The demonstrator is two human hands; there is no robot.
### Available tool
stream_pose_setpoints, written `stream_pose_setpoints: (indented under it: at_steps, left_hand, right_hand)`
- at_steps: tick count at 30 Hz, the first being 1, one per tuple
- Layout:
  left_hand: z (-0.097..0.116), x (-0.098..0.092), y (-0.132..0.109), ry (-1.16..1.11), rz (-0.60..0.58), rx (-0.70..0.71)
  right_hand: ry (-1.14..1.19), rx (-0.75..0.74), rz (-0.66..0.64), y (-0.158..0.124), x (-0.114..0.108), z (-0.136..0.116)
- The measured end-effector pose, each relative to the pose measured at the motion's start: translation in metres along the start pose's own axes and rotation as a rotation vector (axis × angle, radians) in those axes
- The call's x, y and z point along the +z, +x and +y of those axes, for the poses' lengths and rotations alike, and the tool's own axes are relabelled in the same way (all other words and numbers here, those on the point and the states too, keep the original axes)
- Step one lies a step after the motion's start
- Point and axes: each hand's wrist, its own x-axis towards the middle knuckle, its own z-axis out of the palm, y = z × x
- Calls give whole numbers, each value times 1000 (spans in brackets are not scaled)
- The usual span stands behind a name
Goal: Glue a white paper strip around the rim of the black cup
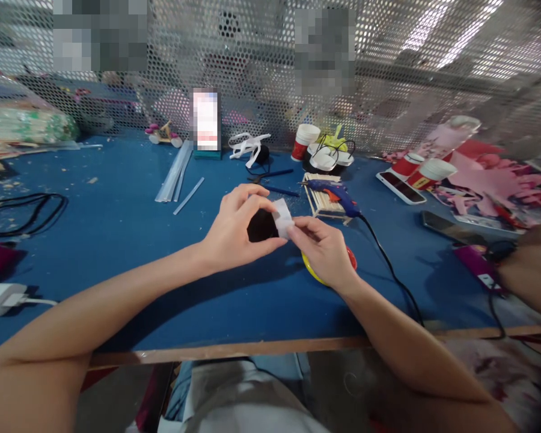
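Above the middle of the blue table, my left hand (238, 231) curls around a small dark object (261, 227), whose shape is mostly hidden. A small white piece (282, 218) lies against its right side, with my left fingertips at its upper and lower edges. The thumb and fingers of my right hand (327, 249) pinch the white piece at its right edge. Under my right hand, a round yellow and red object (314, 270) rests on the table, partly covered.
A blue glue gun (336, 193) lies on a wooden stick frame (320, 207), its cable running toward the front edge. Pliers (270, 175) and clear sticks (175, 171) lie behind my hands. Phones (401, 187), cups (305, 141) and another person's arm (534, 270) are further right.
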Motion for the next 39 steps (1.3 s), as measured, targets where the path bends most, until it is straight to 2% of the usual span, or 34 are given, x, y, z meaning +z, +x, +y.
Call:
stream_pose_setpoints:
  at_steps: [3, 9, 18, 21, 28, 31, 39]
  left_hand:
    - [4, 0, -3, 22, 9, 30]
    - [3, 2, -3, 13, 19, -6]
    - [-1, 3, -3, -143, -33, -74]
    - [-1, 6, -4, -211, -66, -117]
    - [-5, 15, -11, -228, -164, -122]
    - [-5, 15, -11, -223, -163, -125]
    - [-1, 11, -8, -204, -174, -137]
  right_hand:
    - [32, -13, -10, -1, 2, -1]
    - [91, -30, -16, -4, 6, -1]
    - [155, 19, -45, -3, 4, -2]
    - [289, 116, -78, 0, 4, 0]
    - [643, 547, -137, 7, 6, -2]
    - [682, 582, -103, 8, 6, -7]
    - [641, 528, -65, 6, 6, -9]
